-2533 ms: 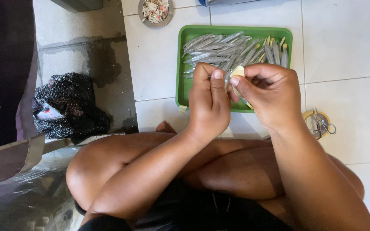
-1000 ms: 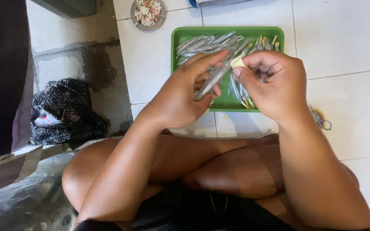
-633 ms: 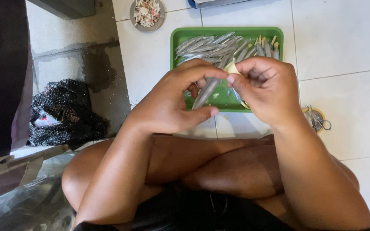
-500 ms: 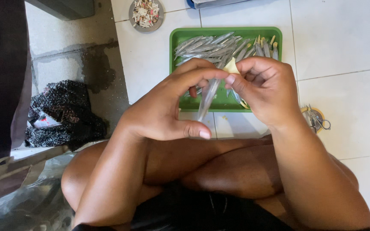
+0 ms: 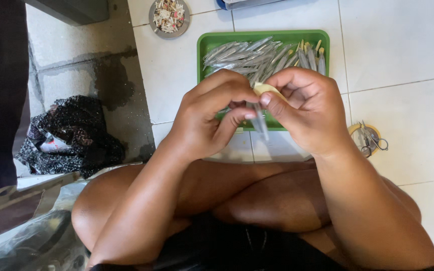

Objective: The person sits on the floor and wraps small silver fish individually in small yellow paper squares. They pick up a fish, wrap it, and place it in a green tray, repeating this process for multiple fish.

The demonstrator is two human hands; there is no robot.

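Both hands meet over green tray (image 5: 204, 42) on the tiled floor: left hand (image 5: 212, 118) and right hand (image 5: 310, 108) pinch one slim silver fish (image 5: 260, 118), hanging downward; right also grips yellow piece (image 5: 266, 89). Small scissors (image 5: 370, 138) lie nearby.

Tray (image 5: 204, 42) ahead, fish (image 5: 247, 55) in it; bowl (image 5: 169, 16) behind-left; snips (image 5: 370, 138), perhaps, right.

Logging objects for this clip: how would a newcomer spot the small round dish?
Start at the green tray of silvery pieces on the white tiled floor. Look up and left, near the top edge: the dish sits alone. It is the only round grey container, holding pale and reddish scraps.
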